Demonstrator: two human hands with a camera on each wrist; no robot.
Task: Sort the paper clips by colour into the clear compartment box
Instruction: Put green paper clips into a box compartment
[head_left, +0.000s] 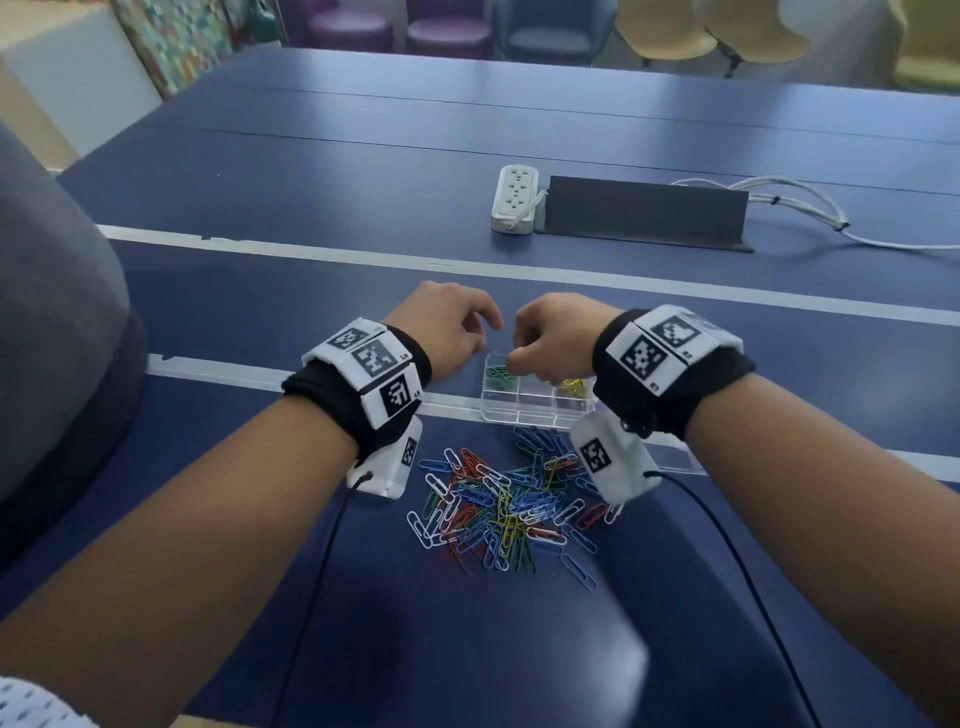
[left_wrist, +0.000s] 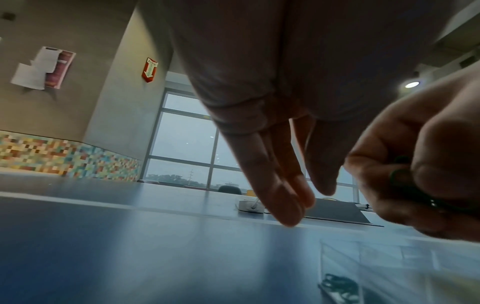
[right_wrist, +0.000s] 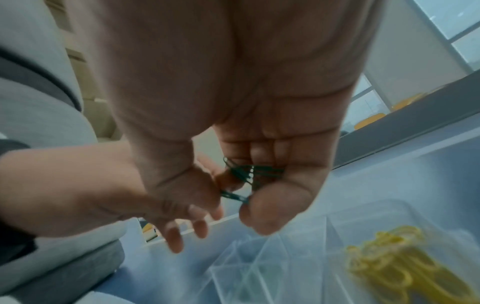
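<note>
The clear compartment box (head_left: 524, 415) stands on the blue table (head_left: 311, 291) past a loose pile of mixed-colour paper clips (head_left: 506, 512). Green clips (head_left: 500, 373) lie in its left compartment and yellow clips (head_left: 574, 387) in its right one. My right hand (head_left: 550, 340) hovers over the box, its fingers curled round a small bunch of green clips (right_wrist: 249, 172). My left hand (head_left: 452, 327) is just left of it, above the box's left end. Its fingers (left_wrist: 283, 195) hang fairly straight and hold nothing. The box's middle compartment is partly hidden by my right hand.
A white power strip (head_left: 517, 197) and a dark grey cable flap (head_left: 644, 213) lie farther back on the table, with white cables (head_left: 810, 208) running right. A grey padded seat (head_left: 52, 322) stands at the left edge. Chairs line the far side.
</note>
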